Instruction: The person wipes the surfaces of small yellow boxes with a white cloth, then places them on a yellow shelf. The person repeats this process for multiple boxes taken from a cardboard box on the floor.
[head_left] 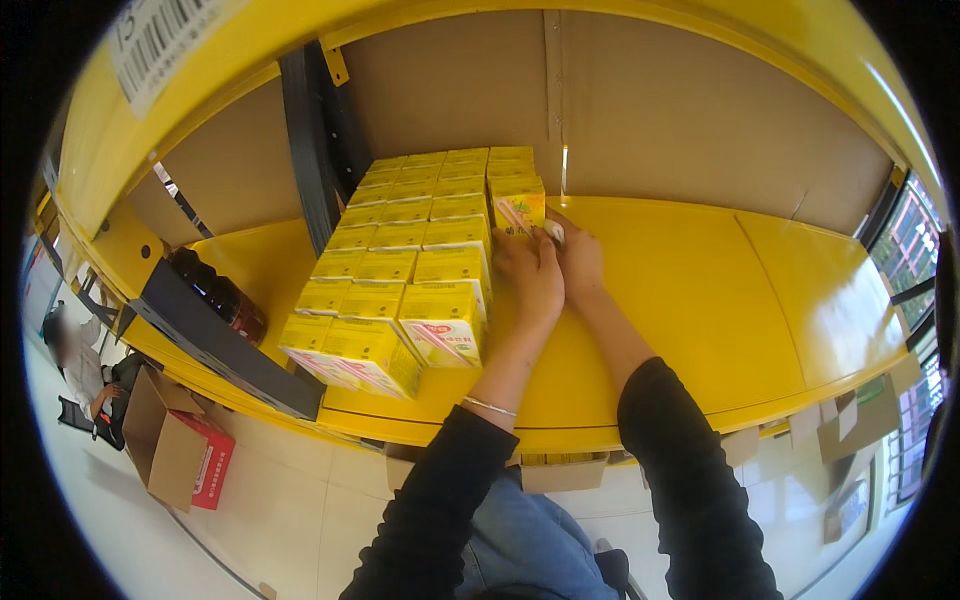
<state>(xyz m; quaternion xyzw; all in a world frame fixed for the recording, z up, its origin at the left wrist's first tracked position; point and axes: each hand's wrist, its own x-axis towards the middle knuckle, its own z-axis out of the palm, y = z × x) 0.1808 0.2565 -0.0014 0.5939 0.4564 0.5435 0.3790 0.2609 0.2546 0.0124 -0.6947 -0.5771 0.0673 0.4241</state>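
Both hands are together at a yellow drink carton [518,208] with a pink stripe on its front, standing in the far right row. My left hand [533,272] is closed with its fingers at the carton's lower front. My right hand [582,258] curls around the carton's right front edge. A small white bit [553,232] shows between the hands; I cannot make out what it is. To their left, a block of several matching drink cartons [400,235] stands in close rows on the yellow shelf [690,320]. Fingertips of both hands are partly hidden.
A dark grey upright [225,340] divides the shelf at the left, with a dark bottle [215,295] lying beyond it. Brown board [700,110] backs the shelf. An open cardboard box [165,435] is on the floor, near a seated person [85,365]. More boxes [565,473] sit below.
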